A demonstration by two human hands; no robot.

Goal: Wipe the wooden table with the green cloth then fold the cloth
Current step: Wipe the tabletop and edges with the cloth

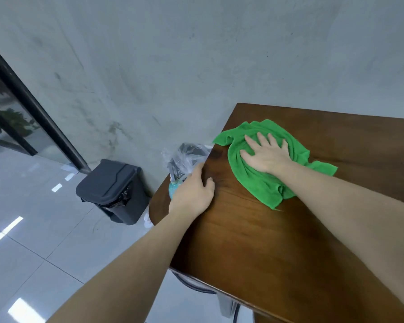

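Pressing the green cloth [261, 164] flat under my right hand [265, 155]: fingers straight and spread, palm down, nothing pinched. The cloth lies bunched on the wooden table [278, 241], near the far left corner, one flap reaching toward the left edge, another trailing right and back toward me. Its long run goes roughly from that far-left flap down to the near corner by my forearm.

Left hand [193, 192] rests on the table's left edge, fingers loosely curved over the rim; I judge it a brace, not a grasp of anything.

Key relation: the cloth is directly under the right palm, well clear of the left hand, with most of the bare wood lying nearer me and to the right. The next stroke, I judge, should pull that way.

Beyond the edge: a clear plastic bag [184, 157], a dark bin [112, 190] on the floor.
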